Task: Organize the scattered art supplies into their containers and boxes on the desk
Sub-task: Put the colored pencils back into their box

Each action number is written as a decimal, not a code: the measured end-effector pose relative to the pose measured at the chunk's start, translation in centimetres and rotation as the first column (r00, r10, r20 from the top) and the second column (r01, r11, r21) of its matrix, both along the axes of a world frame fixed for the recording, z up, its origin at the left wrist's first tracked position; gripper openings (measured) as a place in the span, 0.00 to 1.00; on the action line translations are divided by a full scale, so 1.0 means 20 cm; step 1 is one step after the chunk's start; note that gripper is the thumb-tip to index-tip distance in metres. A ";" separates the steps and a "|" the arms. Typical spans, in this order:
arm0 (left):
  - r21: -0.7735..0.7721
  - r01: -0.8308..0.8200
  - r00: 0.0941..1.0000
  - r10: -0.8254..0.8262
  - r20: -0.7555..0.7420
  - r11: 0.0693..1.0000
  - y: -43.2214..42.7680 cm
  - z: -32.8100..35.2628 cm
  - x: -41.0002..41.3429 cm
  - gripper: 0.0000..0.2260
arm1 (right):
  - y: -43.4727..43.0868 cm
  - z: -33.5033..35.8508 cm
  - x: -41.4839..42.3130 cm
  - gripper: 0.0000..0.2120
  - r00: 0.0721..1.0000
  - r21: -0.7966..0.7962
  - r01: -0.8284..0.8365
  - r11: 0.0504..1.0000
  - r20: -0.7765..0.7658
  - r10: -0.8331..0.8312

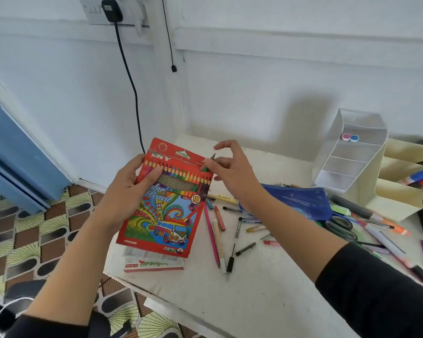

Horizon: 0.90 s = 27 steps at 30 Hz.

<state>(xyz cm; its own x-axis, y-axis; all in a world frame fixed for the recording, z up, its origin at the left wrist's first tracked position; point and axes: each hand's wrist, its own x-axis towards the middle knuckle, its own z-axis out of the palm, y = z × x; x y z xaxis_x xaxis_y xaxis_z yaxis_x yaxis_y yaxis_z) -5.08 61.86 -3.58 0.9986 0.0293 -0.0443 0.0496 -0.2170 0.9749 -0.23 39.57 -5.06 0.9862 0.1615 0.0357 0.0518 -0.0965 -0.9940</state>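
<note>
My left hand (130, 189) grips the left edge of a red colour pencil box (166, 215), holding it upright above the desk's left end. My right hand (230, 172) pinches a green pencil (209, 164) at the box's top right corner, its tip poking up past my fingers. Loose pencils, pens and crayons (220, 228) lie scattered on the white desk (242, 301) beneath my right arm. A blue pencil pouch (300, 201) lies further right.
A flat white and red box (154, 263) lies under the held box by the desk's front left edge. A clear tiered organiser (347, 154) and a cream holder (401, 189) stand at the back right. Scissors (340, 225) and markers lie to their front.
</note>
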 end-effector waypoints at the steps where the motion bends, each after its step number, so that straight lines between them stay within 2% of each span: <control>1: -0.003 -0.010 1.000 0.010 -0.002 1.000 0.00 -0.01 0.00 0.08 | 0.01 -0.02 -0.01 0.07 1.000 0.014 0.018 1.000 0.008 -0.018; 3: -0.003 -0.030 1.000 0.030 -0.004 1.000 0.02 -0.02 -0.01 0.08 | 0.04 -0.06 -0.02 0.04 0.997 -0.074 0.042 0.996 0.075 -0.036; 6: 0.006 -0.040 0.999 0.040 -0.007 0.999 0.03 -0.03 -0.01 0.09 | 0.07 -0.10 -0.03 0.06 0.989 -0.233 0.026 0.972 0.150 0.009; 8: 0.000 -0.042 0.999 0.042 -0.009 0.999 0.05 -0.04 -0.01 0.10 | 0.07 -0.13 -0.05 0.05 0.988 -0.255 0.031 0.966 0.154 0.009; 10: -0.005 -0.059 0.998 0.059 -0.010 0.998 0.07 -0.05 -0.02 0.11 | 0.06 -0.18 -0.09 0.05 0.981 -0.239 0.109 0.965 0.180 -0.066; 12: -0.010 -0.088 0.996 0.088 -0.019 0.996 0.10 -0.06 -0.02 0.11 | 0.03 -0.26 -0.14 0.03 0.974 -0.346 0.121 0.930 0.222 -0.044; 13: -0.013 -0.100 0.995 0.099 -0.024 0.995 0.11 -0.07 -0.02 0.11 | 0.01 -0.32 -0.17 0.03 0.973 -0.474 0.043 0.879 0.221 0.071; 14: -0.018 -0.105 0.994 0.105 -0.027 0.994 0.12 -0.08 -0.02 0.11 | 0.00 -0.37 -0.21 0.04 0.952 -0.623 -0.066 0.780 0.195 0.236; 16: -0.030 -0.103 0.994 0.102 -0.034 0.994 0.12 -0.08 -0.01 0.11 | -0.02 -0.45 -0.28 0.07 0.843 -0.830 -0.198 0.521 0.127 0.523; 17: -0.031 -0.101 0.994 0.100 -0.037 0.994 0.12 -0.09 -0.01 0.11 | -0.03 -0.48 -0.29 0.09 0.792 -0.874 -0.195 0.446 0.129 0.597; 19: -0.028 -0.094 0.995 0.093 -0.039 0.995 0.12 -0.09 0.00 0.10 | -0.02 -0.49 -0.29 0.13 0.751 -0.906 -0.167 0.388 0.138 0.646; 22: -0.027 -0.084 0.996 0.083 -0.039 0.996 0.11 -0.09 0.01 0.08 | -0.02 -0.46 -0.26 0.18 0.764 -0.930 -0.174 0.325 0.081 0.640; 27: -0.018 -0.088 0.995 0.087 -0.045 0.996 0.09 -0.10 0.02 0.09 | -0.02 -0.42 -0.22 0.19 0.719 -0.962 -0.205 0.180 -0.023 0.695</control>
<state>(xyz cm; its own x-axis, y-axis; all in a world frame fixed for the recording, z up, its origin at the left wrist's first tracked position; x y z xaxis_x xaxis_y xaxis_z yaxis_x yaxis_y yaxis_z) -4.64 63.76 -5.65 0.9893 0.1153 -0.0893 0.1102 -0.1902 0.9755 -4.68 39.24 -13.52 0.6521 0.7392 -0.1684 0.7175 -0.6734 -0.1778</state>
